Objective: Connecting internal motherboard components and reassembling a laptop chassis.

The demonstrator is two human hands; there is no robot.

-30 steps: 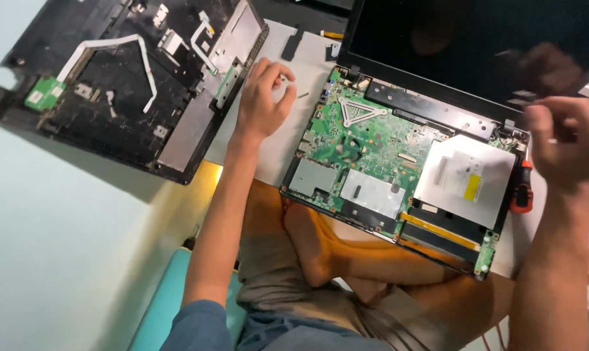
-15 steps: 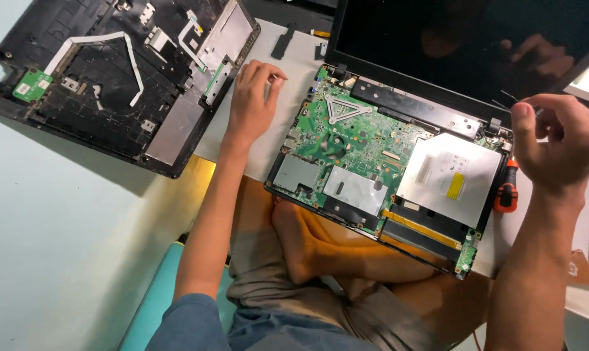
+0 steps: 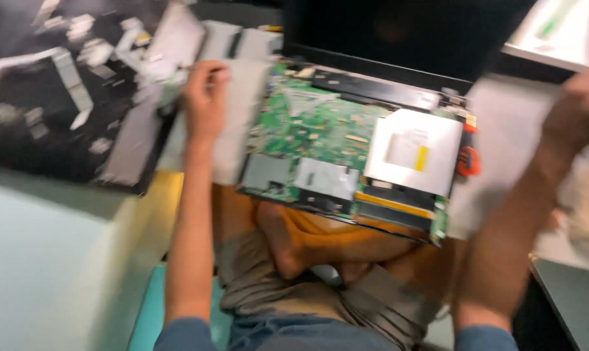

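Note:
The frame is blurred by motion. My left hand point(image 3: 204, 97) rests with curled fingers on the white surface point(image 3: 232, 140) just left of an opened laptop. The laptop's green circuit board point(image 3: 320, 130) and silver drive point(image 3: 414, 153) lie bare under its dark screen point(image 3: 398, 32). My right hand point(image 3: 583, 107) is raised at the far right edge, away from the laptop, and is too smeared to show its fingers. My crossed legs point(image 3: 307, 247) are under the laptop's front edge.
A removed black laptop cover point(image 3: 60, 97) with white ribbon cables lies at the upper left. An orange-handled tool point(image 3: 467, 160) sits against the laptop's right side. A pale panel point(image 3: 554, 26) is at the top right, and a dark surface point(image 3: 574, 299) at the lower right.
The view has swung, so everything sits lower and further left. My right hand has moved out to the right edge and up. My left hand stays beside the circuit board.

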